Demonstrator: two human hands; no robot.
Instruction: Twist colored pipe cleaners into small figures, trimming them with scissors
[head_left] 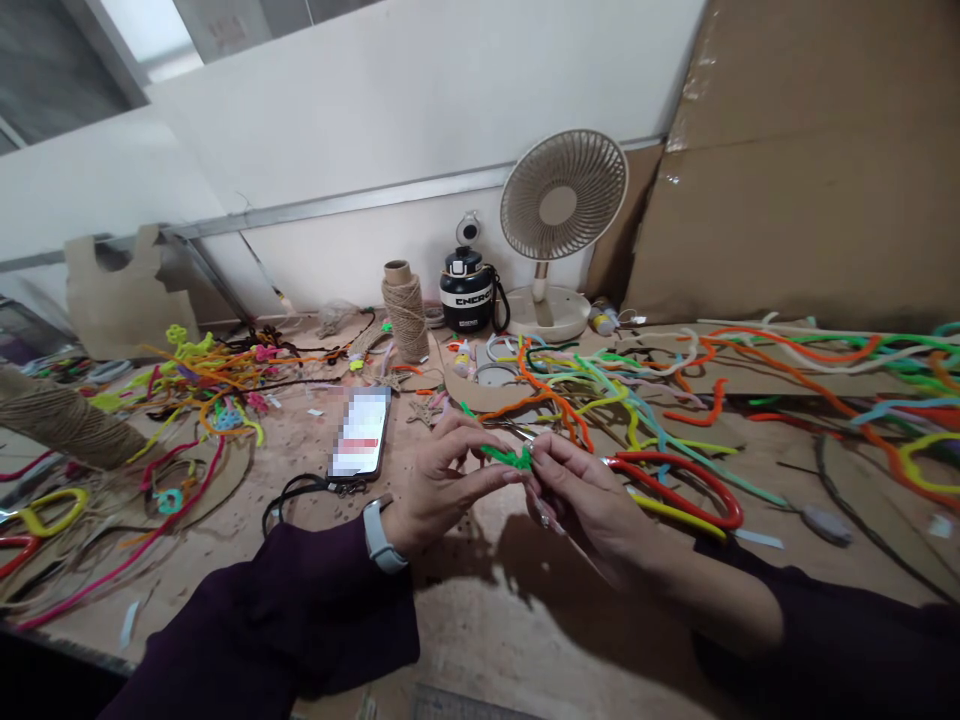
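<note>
The person's two hands are close together in front of the body, above the wooden surface [480,630], both pinching one small, bright green, fuzzy pipe-cleaner piece [511,457]. The left hand [452,465], with a pale watch [384,537] on its wrist, grips it between thumb and fingertips, while the right hand [581,490] pinches its other end. Metal-bladed scissors with red and yellow handles [667,458] show behind the right hand; whether they touch it cannot be told. A smartphone with a lit screen [360,433] lies just beyond the left wrist. Tangled multicoloured fuzzy stems [628,400] spread to the right, and a yellow and orange pile [217,365] sits to the left. Farther back stand a cardboard-cored spool of brown twine [405,318], a black bottle with a white band [466,295] and a beige round-headed fan [559,205].
</note>
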